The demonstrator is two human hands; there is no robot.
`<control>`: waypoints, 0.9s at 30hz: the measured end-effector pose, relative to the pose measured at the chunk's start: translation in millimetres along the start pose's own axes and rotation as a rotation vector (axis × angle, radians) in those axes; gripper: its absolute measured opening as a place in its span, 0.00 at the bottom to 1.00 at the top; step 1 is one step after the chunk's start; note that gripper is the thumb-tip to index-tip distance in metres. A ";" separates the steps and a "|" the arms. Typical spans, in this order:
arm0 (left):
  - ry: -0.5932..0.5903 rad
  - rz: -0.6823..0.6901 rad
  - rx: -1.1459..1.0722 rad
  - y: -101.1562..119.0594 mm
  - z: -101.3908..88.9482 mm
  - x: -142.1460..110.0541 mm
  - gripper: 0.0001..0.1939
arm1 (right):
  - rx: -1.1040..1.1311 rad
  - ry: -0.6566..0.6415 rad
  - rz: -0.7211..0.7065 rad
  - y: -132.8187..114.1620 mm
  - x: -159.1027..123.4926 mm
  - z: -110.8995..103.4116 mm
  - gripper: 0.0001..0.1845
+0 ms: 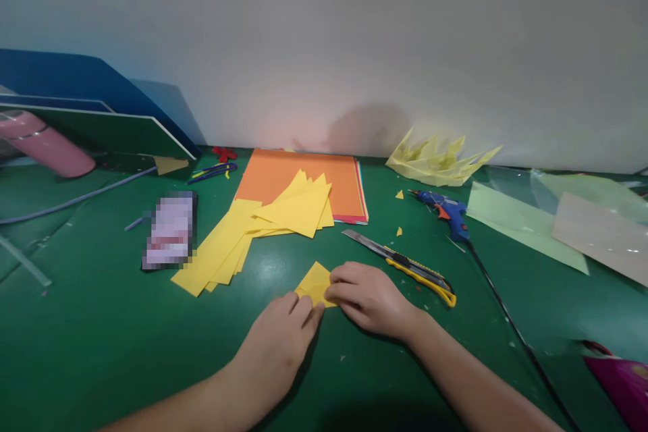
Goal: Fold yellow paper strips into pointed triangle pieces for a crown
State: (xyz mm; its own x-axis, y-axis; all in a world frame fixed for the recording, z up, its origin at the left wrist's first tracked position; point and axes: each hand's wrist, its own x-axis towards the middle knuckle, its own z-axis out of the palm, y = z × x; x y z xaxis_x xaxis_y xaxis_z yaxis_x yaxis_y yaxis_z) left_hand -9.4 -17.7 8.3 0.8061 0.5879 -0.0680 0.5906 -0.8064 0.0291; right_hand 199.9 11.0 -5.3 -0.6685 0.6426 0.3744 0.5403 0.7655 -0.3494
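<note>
A small folded piece of yellow paper (314, 281) lies on the green table (101, 337) in front of me. My left hand (278, 344) rests with its fingertips pressed on the paper's near left edge. My right hand (367, 298) curls over the paper's right side, fingers pinched against it. Both hands touch the same piece, and part of it is hidden under the fingers.
Yellow paper strips and squares (253, 229) fan out over an orange paper stack (304, 179). A yellow utility knife (405, 262) lies right of my hands; a blue glue gun (448, 212) with its black cord beyond. A phone (171, 231) sits left. Folded yellow pieces (438, 160) by the wall.
</note>
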 end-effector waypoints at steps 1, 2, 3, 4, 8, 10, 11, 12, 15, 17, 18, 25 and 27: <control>-0.012 -0.003 -0.006 0.1 0.6 -1.1 0.24 | -0.014 -0.020 0.007 -1.0 0.6 0.1 0.14; -0.036 -0.006 -0.008 0.0 0.8 -2.0 0.26 | -0.034 -0.048 0.016 -2.3 1.3 0.2 0.15; -0.072 -0.007 -0.004 -0.2 0.4 -2.6 0.28 | -0.057 -0.082 0.029 -3.7 2.2 0.2 0.16; -0.113 -0.009 0.004 -0.3 -0.5 -2.7 0.29 | -0.078 -0.119 0.042 -5.2 3.2 0.0 0.17; -0.193 -0.009 0.035 0.5 -7.8 0.4 0.30 | -0.125 -0.228 0.086 -11.3 7.6 -1.5 0.20; -0.207 -0.007 0.036 1.1 -11.1 2.3 0.28 | -0.140 -0.260 0.102 -13.8 9.6 -2.1 0.20; -0.211 -0.007 0.034 1.3 -12.0 3.0 0.28 | -0.144 -0.275 0.109 -14.9 10.6 -2.3 0.21; -0.209 -0.006 0.029 1.3 -12.4 3.3 0.27 | -0.145 -0.288 0.117 -16.1 11.4 -2.3 0.21; -0.161 -0.016 0.011 0.8 -11.4 3.2 0.27 | -0.126 -0.316 0.154 -19.9 13.6 -1.8 0.22; -0.161 -0.023 0.015 0.4 -10.0 2.8 0.27 | -0.106 -0.312 0.189 -22.0 14.2 -0.8 0.23; -0.175 -0.026 0.024 0.2 -9.4 2.6 0.27 | -0.096 -0.301 0.202 -22.4 14.1 0.0 0.24; -0.033 -0.014 0.012 1.0 -3.2 1.6 0.24 | -0.087 -0.112 0.178 -9.9 5.4 3.4 0.20; 0.043 -0.017 0.003 2.2 -3.0 2.4 0.22 | -0.097 -0.047 0.175 -3.9 2.2 1.0 0.19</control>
State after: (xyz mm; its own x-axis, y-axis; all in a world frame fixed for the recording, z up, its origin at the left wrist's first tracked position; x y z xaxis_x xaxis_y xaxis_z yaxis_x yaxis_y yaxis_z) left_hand -6.0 -17.8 11.2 0.7971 0.6033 -0.0258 0.6038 -0.7967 0.0256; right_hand 195.8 9.4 -4.0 -0.5818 0.7660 0.2734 0.6959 0.6428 -0.3202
